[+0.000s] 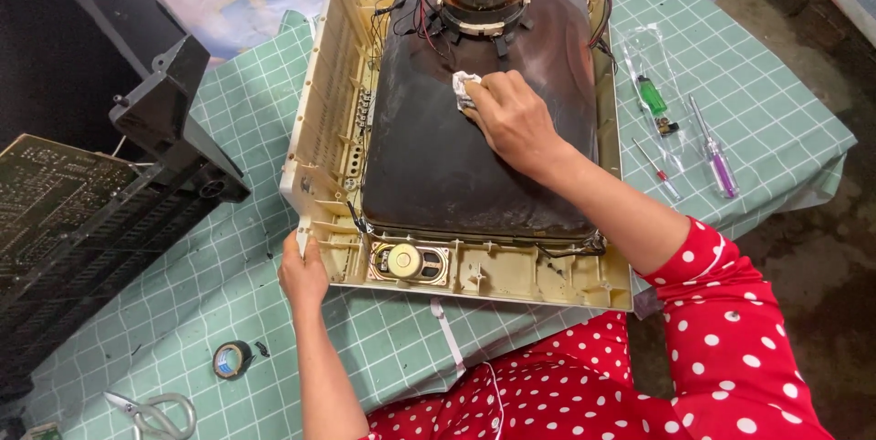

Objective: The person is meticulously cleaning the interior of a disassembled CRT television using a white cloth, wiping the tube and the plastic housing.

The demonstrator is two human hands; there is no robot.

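Head view looks straight down at an old picture tube (456,157) sitting face-down in its cream plastic front frame (328,111), on a table (228,267) covered in green checked cloth. Top of the tube neck is cut off by the picture's upper edge, so the wiring up there is only partly readable.

Right hand (516,120) is pressed on the dark back of the tube, fingers curled around a small white cloth (465,89). Most of the cloth is buried under the fingers, only a bit pokes out on the far side. Left hand (303,271) is clamped on the near left corner of the frame, just beside the little oval speaker (408,262).

Black back cover (173,130) and a circuit board (46,193) sit by the table's left edge, both partly cut off. Screwdrivers (716,152) lie near the right edge. A tape roll (233,360) and scissors (151,414) sit near the front left corner, the scissors partly cropped.
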